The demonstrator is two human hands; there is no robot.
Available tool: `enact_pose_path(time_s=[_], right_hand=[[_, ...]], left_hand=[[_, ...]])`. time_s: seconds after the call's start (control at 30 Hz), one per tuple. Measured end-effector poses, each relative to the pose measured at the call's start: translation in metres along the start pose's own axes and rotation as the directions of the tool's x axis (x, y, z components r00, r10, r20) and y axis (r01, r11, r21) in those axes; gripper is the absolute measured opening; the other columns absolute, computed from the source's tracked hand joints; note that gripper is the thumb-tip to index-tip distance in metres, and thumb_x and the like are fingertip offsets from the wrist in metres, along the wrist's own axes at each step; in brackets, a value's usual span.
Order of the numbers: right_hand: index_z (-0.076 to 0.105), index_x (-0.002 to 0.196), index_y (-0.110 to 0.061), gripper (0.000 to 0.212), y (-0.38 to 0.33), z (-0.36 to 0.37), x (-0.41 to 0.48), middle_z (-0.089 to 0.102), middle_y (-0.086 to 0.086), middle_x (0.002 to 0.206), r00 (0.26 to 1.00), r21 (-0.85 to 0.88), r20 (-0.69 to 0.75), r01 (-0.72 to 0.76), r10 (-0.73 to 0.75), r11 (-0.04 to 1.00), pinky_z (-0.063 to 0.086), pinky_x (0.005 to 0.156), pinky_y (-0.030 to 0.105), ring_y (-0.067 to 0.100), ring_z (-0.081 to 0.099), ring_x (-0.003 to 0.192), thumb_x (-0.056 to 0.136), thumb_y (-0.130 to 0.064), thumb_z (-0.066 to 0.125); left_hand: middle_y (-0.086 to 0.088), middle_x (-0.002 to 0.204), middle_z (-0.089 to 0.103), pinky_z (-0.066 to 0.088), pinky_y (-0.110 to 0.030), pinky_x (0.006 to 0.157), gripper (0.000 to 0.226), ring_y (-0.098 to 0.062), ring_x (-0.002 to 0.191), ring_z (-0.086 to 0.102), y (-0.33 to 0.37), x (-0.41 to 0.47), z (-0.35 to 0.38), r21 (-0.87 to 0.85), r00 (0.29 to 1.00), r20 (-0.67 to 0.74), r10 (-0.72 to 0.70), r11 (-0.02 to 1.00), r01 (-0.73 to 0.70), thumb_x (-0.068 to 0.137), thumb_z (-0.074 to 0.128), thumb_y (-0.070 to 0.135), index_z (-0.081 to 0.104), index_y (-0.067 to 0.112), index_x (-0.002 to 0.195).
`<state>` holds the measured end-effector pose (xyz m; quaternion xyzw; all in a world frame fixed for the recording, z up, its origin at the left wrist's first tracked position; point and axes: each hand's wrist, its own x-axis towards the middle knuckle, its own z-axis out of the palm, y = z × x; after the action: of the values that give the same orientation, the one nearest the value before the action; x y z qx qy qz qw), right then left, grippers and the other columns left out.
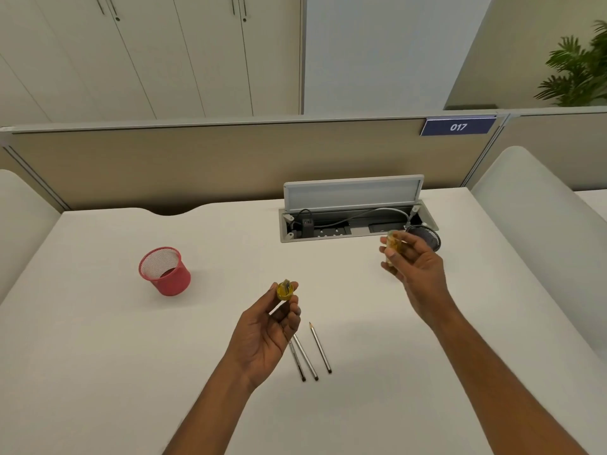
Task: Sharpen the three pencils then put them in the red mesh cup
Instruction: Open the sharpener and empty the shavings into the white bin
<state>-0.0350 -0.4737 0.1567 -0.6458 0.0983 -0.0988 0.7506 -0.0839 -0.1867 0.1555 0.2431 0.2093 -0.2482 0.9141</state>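
The left hand (266,333) is raised palm up over the white desk (131,356), its thumb and fingertips pinching a small yellow sharpener (285,290) with the grey blade facing up. The right hand (414,267) is held higher and further out, well apart from the left, with its fingers curled round a clear piece (392,245) tinted yellow; it is too blurred to say what it is. The three pencils (320,348) lie on the desk just beneath and beside the left hand. Two are close together, with their far ends hidden under the palm. The third lies a little to their right, in plain view, its pointed tip facing away from the person. The red cup (164,270) stands upright on the desk, off to the left and well apart from the pencils and both hands. A black cup (427,236) sits behind the right hand, partly hidden by it, next to an open cable box (348,229) set in the desk with its lid (353,193) propped up. On the partition behind it is a blue sign (457,127) reading 017.
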Motion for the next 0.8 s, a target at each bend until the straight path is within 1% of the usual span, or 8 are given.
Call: enact_pose_path(time_s=[0.1, 0.2, 0.3, 0.37, 0.47, 0.57, 0.67, 0.8], right_hand=[[0.063, 0.129, -0.011, 0.039, -0.004, -0.027, 0.026, 0.072, 0.011, 0.125, 0.997, -0.058, -0.065, 0.028, -0.032, 0.998, 0.061, 0.085, 0.032, 0.025, 0.069, 0.116, 0.092, 0.000, 0.067], [0.065, 0.126, -0.013, 0.037, -0.003, -0.049, 0.048, 0.072, 0.010, 0.123, 0.992, -0.128, -0.108, 0.047, -0.061, 0.991, 0.060, 0.091, 0.041, 0.026, 0.069, 0.116, 0.092, 0.000, 0.070], [0.065, 0.126, -0.011, 0.037, -0.001, -0.070, 0.070, 0.070, 0.008, 0.123, 0.984, -0.233, -0.155, 0.047, -0.084, 0.971, 0.058, 0.095, 0.047, 0.029, 0.067, 0.117, 0.091, -0.001, 0.071], [0.066, 0.127, -0.013, 0.038, 0.001, -0.081, 0.083, 0.069, 0.009, 0.124, 0.979, -0.288, -0.181, 0.037, -0.093, 0.957, 0.059, 0.093, 0.046, 0.032, 0.066, 0.117, 0.091, -0.001, 0.071], [0.069, 0.124, -0.019, 0.038, 0.008, -0.100, 0.099, 0.071, 0.011, 0.117, 0.971, -0.393, -0.220, -0.003, -0.091, 0.920, 0.060, 0.090, 0.047, 0.038, 0.069, 0.108, 0.090, -0.001, 0.071], [0.072, 0.117, -0.030, 0.036, 0.017, -0.114, 0.110, 0.075, 0.007, 0.109, 0.953, -0.539, -0.282, -0.062, -0.110, 0.840, 0.059, 0.092, 0.052, 0.034, 0.073, 0.097, 0.087, -0.010, 0.074], [0.065, 0.128, -0.015, 0.039, 0.022, -0.117, 0.114, 0.074, 0.014, 0.116, 0.942, -0.691, -0.298, -0.100, -0.155, 0.716, 0.052, 0.097, 0.037, 0.034, 0.070, 0.102, 0.090, -0.011, 0.073], [0.050, 0.141, -0.006, 0.055, 0.026, -0.115, 0.120, 0.072, 0.020, 0.118, 0.964, -0.861, -0.188, -0.068, -0.190, 0.504, 0.048, 0.097, 0.039, 0.041, 0.064, 0.110, 0.089, 0.006, 0.061]], left_hand=[[-0.013, 0.087, 0.066, 0.062, -0.026, 0.061, 0.041, -0.019, 0.070, 0.068, 0.000, 0.007, -0.005, -0.029, 1.000, 0.009, 0.005, 1.000, -0.005, 0.089, 0.066, 0.022, 0.071, -0.003, 0.121], [-0.013, 0.088, 0.066, 0.063, -0.026, 0.062, 0.043, -0.019, 0.071, 0.068, 0.002, 0.013, -0.010, -0.047, 1.000, 0.023, 0.007, 0.999, -0.006, 0.081, 0.075, 0.021, 0.074, -0.002, 0.117], [-0.014, 0.089, 0.067, 0.063, -0.027, 0.064, 0.065, -0.020, 0.074, 0.069, 0.004, 0.022, -0.013, -0.037, 0.999, 0.050, 0.012, 0.999, -0.010, 0.059, 0.097, 0.016, 0.075, -0.002, 0.117], [-0.014, 0.090, 0.068, 0.063, -0.027, 0.064, 0.078, -0.020, 0.075, 0.069, 0.007, 0.026, -0.014, -0.033, 0.998, 0.060, 0.021, 0.999, -0.019, 0.048, 0.104, 0.016, 0.075, -0.001, 0.118], [-0.013, 0.091, 0.067, 0.062, -0.027, 0.063, 0.073, -0.019, 0.075, 0.069, 0.010, 0.030, -0.012, -0.039, 0.998, 0.055, 0.021, 0.999, -0.019, 0.050, 0.103, 0.016, 0.076, 0.000, 0.116], [-0.014, 0.091, 0.065, 0.062, -0.027, 0.063, 0.062, -0.019, 0.073, 0.068, 0.012, 0.034, -0.013, -0.057, 0.999, 0.050, 0.021, 0.998, -0.018, 0.059, 0.097, 0.014, 0.076, 0.000, 0.115], [-0.014, 0.091, 0.066, 0.062, -0.027, 0.064, 0.082, -0.020, 0.074, 0.068, 0.014, 0.037, -0.016, -0.048, 0.999, 0.050, 0.016, 0.999, -0.013, 0.046, 0.105, 0.015, 0.074, -0.001, 0.120], [-0.014, 0.091, 0.065, 0.062, -0.027, 0.062, 0.086, -0.020, 0.073, 0.067, 0.013, 0.041, -0.019, -0.050, 0.999, 0.038, 0.007, 0.999, -0.006, 0.042, 0.106, 0.015, 0.074, -0.001, 0.121]])
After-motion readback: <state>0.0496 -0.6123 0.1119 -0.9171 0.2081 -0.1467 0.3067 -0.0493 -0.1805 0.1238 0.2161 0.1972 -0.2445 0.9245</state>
